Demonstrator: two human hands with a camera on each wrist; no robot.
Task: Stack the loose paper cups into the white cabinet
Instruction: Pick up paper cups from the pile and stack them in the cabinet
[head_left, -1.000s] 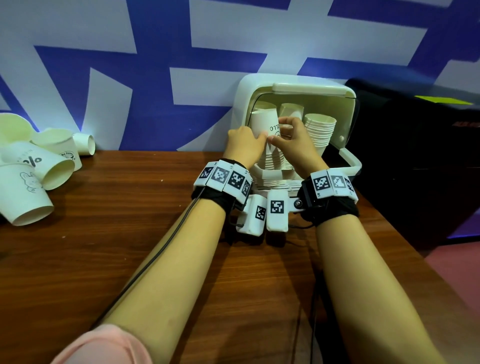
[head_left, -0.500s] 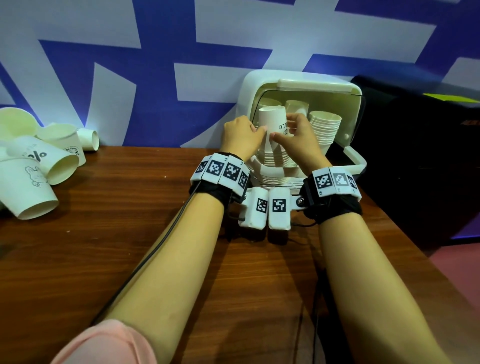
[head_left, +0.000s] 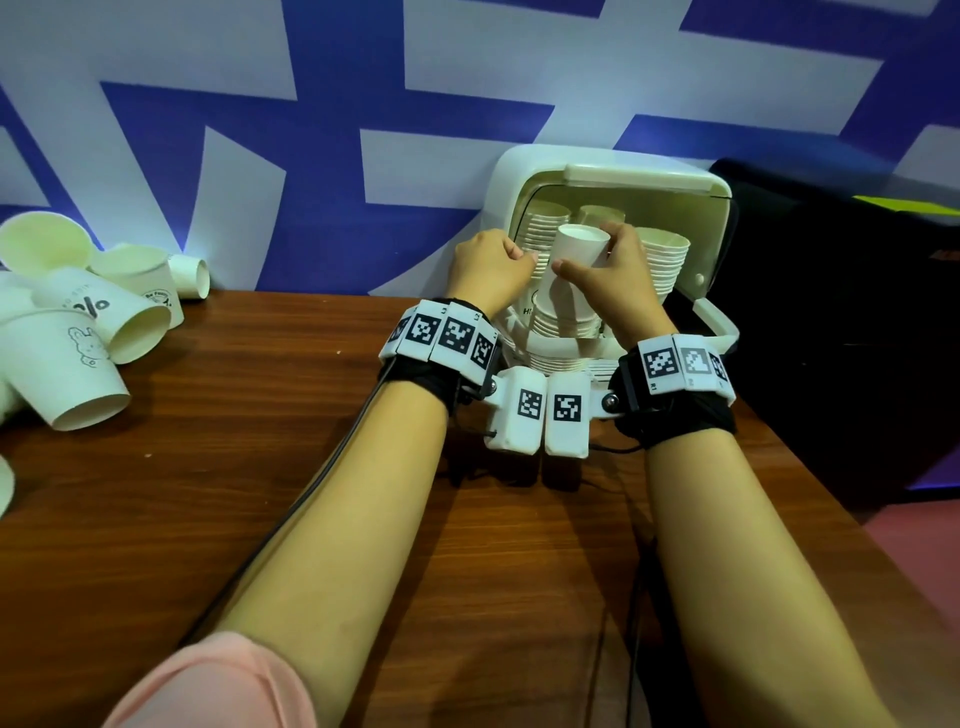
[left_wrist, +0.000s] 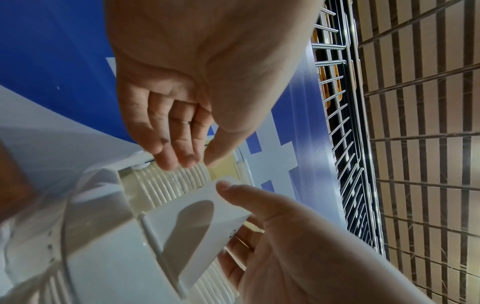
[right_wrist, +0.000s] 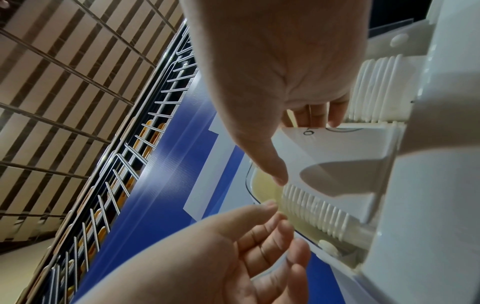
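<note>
The white cabinet (head_left: 613, 174) stands open at the table's back edge with several stacks of paper cups inside. My right hand (head_left: 618, 275) grips an upside-down white cup (head_left: 577, 257), thumb in front and fingers behind, atop the front stack (head_left: 563, 325). The right wrist view shows the thumb on that cup (right_wrist: 337, 152). My left hand (head_left: 493, 262) is just left of the cup and off it, its loosely curled fingertips (left_wrist: 176, 162) resting on the rims of the left stack (left_wrist: 166, 185). Loose cups (head_left: 78, 332) lie far left on the table.
The wooden table (head_left: 260, 457) stretches between the loose cups and the cabinet. A black box-like object (head_left: 841, 322) stands right of the cabinet, and the cabinet's door (head_left: 719, 322) hangs open toward it. A blue and white wall is directly behind.
My left hand has let go of the cup and shifted to the left stack. The right hand alone now holds the cup, a little further right over the front stack.
</note>
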